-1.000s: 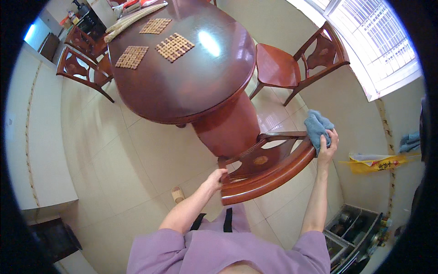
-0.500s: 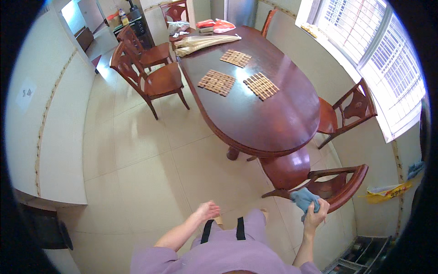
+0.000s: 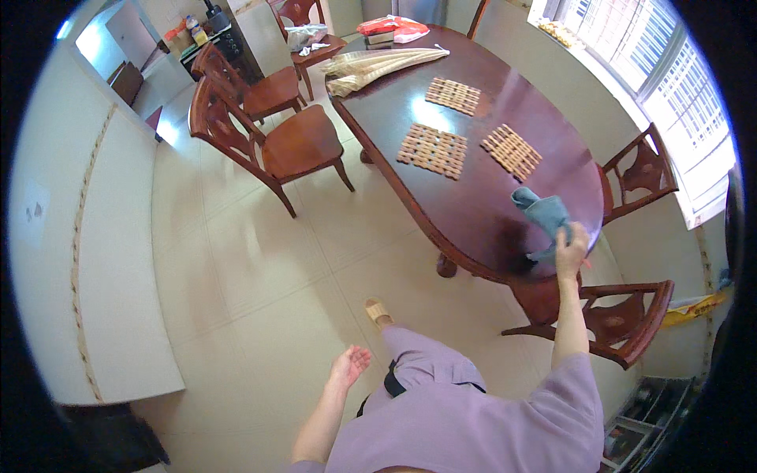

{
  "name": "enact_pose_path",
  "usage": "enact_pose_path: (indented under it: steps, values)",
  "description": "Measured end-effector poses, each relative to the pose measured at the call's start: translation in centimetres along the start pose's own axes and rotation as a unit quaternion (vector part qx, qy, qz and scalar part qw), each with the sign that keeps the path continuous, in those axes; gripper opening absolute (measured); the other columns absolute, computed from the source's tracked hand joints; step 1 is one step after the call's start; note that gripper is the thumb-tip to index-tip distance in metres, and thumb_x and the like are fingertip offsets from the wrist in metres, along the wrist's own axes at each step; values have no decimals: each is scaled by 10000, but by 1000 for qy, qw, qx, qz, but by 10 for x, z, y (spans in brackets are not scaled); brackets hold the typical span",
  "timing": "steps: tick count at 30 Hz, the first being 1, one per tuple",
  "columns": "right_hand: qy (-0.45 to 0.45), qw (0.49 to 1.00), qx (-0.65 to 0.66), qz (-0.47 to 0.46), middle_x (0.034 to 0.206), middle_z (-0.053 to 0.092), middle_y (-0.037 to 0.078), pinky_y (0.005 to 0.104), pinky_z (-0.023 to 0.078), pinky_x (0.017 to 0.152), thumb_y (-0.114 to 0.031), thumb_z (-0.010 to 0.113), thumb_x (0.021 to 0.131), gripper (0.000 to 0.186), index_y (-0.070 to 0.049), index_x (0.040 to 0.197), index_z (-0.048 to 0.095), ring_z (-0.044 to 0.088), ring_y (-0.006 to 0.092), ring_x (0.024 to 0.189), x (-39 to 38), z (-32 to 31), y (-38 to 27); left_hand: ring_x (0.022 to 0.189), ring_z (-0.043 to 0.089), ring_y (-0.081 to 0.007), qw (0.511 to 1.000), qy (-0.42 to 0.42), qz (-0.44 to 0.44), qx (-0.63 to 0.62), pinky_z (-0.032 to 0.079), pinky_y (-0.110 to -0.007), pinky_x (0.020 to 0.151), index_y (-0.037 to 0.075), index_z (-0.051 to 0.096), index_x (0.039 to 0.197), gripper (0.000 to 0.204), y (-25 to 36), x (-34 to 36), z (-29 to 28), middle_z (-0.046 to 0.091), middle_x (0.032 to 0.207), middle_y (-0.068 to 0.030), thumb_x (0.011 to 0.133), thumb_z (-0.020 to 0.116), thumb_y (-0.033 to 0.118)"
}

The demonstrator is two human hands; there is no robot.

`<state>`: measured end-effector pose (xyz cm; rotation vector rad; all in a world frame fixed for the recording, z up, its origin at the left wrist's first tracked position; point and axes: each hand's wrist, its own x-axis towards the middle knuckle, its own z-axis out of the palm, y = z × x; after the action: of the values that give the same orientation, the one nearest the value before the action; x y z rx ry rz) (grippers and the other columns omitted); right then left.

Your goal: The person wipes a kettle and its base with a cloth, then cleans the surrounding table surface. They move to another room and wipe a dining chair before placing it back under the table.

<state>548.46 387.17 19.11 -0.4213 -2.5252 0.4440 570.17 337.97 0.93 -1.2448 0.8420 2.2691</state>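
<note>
A crumpled blue-grey cloth [image 3: 542, 211] is gripped in my right hand [image 3: 571, 246], over the near right end of the dark red oval table [image 3: 481, 205]. Its folds hang out past my fingers, and whether it touches the tabletop I cannot tell. My left hand [image 3: 350, 366] hangs free above the tiled floor, holding nothing, with its fingers loosely apart. Beyond the cloth lie three slatted wooden mats: one on the right [image 3: 511, 152], one on the left [image 3: 432, 150] and one farther back [image 3: 453, 96].
A wooden chair [image 3: 623, 319] stands at the table's near end, below my right arm. Other chairs line the left side [image 3: 303, 143] and the window side [image 3: 640, 173]. A beige folded bundle [image 3: 378, 67] and red-and-white bags [image 3: 402, 30] occupy the far end. A black rack [image 3: 643, 418] is at lower right.
My right hand has carried the cloth from above the near chair forward over the tabletop. I have stepped forward, one foot ahead, and the table appears nearer. My left hand stays low and free.
</note>
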Motion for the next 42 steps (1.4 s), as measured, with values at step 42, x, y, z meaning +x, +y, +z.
enact_pose_path:
  steps: [42]
  values:
    - [-189,262,607,726,902,596,142,429,513,717,-49,602,770,182,19,928,543,594,283,800,-42,495,-793,1130,439,-251,891,-257,192,320,394,-404,940,86,337,1328,663,968,285,94,422,1286,-104,858,462,536]
